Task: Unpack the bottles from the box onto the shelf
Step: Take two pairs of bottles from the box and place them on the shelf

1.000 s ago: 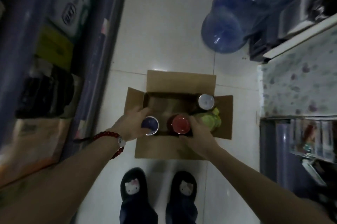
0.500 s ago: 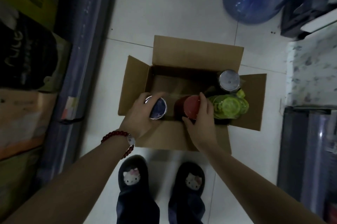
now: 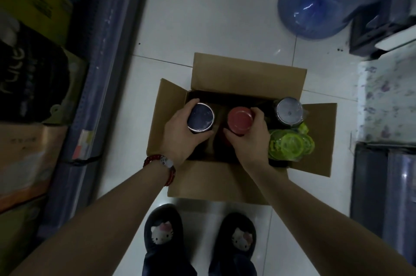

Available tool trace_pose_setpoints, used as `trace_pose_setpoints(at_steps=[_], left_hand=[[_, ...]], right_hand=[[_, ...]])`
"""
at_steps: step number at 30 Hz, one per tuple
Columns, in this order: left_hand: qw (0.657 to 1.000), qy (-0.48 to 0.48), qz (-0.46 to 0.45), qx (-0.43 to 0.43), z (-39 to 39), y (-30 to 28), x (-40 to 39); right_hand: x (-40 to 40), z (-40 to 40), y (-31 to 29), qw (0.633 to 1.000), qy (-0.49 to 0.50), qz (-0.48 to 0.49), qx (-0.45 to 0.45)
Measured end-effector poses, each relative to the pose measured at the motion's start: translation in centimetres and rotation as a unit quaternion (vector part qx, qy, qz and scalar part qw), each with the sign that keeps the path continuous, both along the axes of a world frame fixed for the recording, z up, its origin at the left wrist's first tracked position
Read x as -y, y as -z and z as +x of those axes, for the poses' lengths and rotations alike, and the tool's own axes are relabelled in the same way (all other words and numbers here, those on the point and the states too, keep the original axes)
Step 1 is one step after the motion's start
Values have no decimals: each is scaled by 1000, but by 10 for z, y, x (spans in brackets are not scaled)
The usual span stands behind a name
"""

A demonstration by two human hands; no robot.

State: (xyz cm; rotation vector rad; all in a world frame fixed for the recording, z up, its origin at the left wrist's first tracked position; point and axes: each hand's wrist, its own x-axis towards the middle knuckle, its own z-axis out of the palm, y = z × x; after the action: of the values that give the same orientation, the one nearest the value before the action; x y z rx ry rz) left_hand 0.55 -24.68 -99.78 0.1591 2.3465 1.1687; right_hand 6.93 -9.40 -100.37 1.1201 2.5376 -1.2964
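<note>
You look straight down into an open cardboard box (image 3: 245, 73) on the white tiled floor (image 3: 202, 17), its flaps spread outward. Your left hand (image 3: 177, 136) curls around the bottle with the dark blue cap (image 3: 200, 117), fingers wrapped over its far side and thumb on the near side, at the left end of the box. Your right hand (image 3: 249, 138) grips the bottle with the red cap (image 3: 240, 120) just beside it, fingertips over the far edge of the cap. Both bottles stand upright, and the dim light makes it hard to say whether they rest on the box bottom or are lifted off it. To the right of your right hand, the silver-capped bottle (image 3: 289, 109) stands in the far right corner, with the green-lidded bottle (image 3: 290, 144) just in front of it, neither touched. The shelf (image 3: 99, 73) runs along your left side, well apart from the box. A red bead bracelet (image 3: 162, 161) circles your left wrist.
</note>
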Motion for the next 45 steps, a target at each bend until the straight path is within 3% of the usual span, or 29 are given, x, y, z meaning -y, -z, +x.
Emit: trace_pose_setpoints(at_steps=[4,9,17,24,37,45], left_hand=[[1000,-8,8,9,-8,-36,2],[1000,8,14,1,-28,-117,-7],[995,63,56,-53,-61,-298,-38],[989,43,140,-13,-76,-469,-73],[918,204,339,-33,-13,-787,-159],[869,271,412,-36,73,-917,-219]], right_hand=[[-2,-3,-32,1000,-4,-1,-6],[-9,-14,-117,999,5,-24,-47],[-37,-30,-304,994,-6,-32,-104],[-66,-22,-478,982,67,-25,-178],[-116,65,-784,890,205,-47,-405],[-156,165,-916,838,244,-16,-487]])
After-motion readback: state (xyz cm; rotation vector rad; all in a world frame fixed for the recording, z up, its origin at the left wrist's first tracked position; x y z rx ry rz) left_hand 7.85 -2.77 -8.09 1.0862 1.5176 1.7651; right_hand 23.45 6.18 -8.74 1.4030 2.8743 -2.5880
